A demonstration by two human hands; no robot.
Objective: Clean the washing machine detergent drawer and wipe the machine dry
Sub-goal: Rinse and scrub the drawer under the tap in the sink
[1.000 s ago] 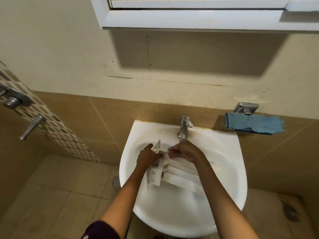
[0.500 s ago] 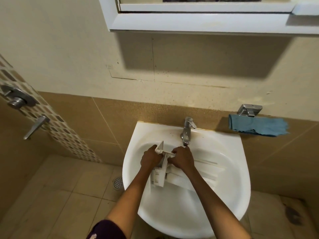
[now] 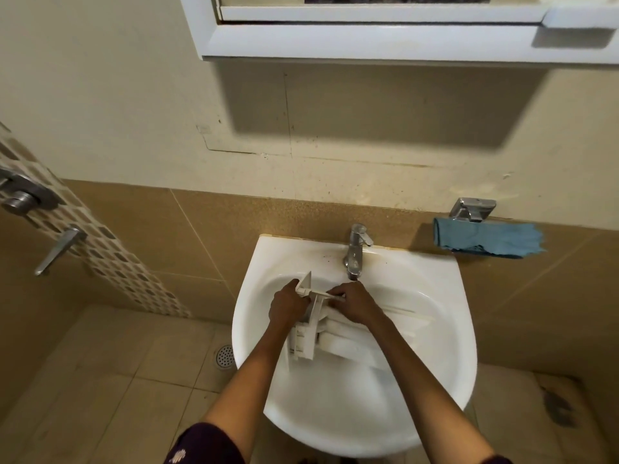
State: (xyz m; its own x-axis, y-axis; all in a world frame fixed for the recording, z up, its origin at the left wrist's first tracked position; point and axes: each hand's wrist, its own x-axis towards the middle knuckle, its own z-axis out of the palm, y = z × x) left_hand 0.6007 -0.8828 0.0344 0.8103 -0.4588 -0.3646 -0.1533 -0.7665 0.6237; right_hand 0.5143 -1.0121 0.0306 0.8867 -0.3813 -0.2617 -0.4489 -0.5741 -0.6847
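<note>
1. Nearest me, both forearms reached from the bottom edge into the sink (image 3: pixel 445 333), a dark sleeve (image 3: pixel 201 443) showing at the left elbow.
2. The drawer (image 3: pixel 338 339) lay in the basin on a slant, its front end tipped up at the left.
3. My left hand (image 3: pixel 288 309) gripped that raised end, fingers curled round it.
4. My right hand (image 3: pixel 356 304) pinched a thin white bar (image 3: pixel 320 293) running between the two hands (part of the drawer or a tool, I could not tell).
5. To do this step well, I judged the left hand should brace the drawer hard against the basin while the right worked the bar in short strokes. Each compartment should be turned toward the tap (image 3: pixel 355 252), whose mouth sat just beyond the right knuckles. Wet plastic on glazed ceramic would likely slip.
6. Whether water ran, I could not see.
7. Further back, a blue cloth (image 3: pixel 485 237) hung on the wall right of the sink, handy for drying later. A white cabinet (image 3: pixel 368 41) hung above.
8. Against a second before, the drawer and left hand sat much as they had. The right hand had drawn in over the bar, its wrist straighter, and more of the cabinet showed.
</note>
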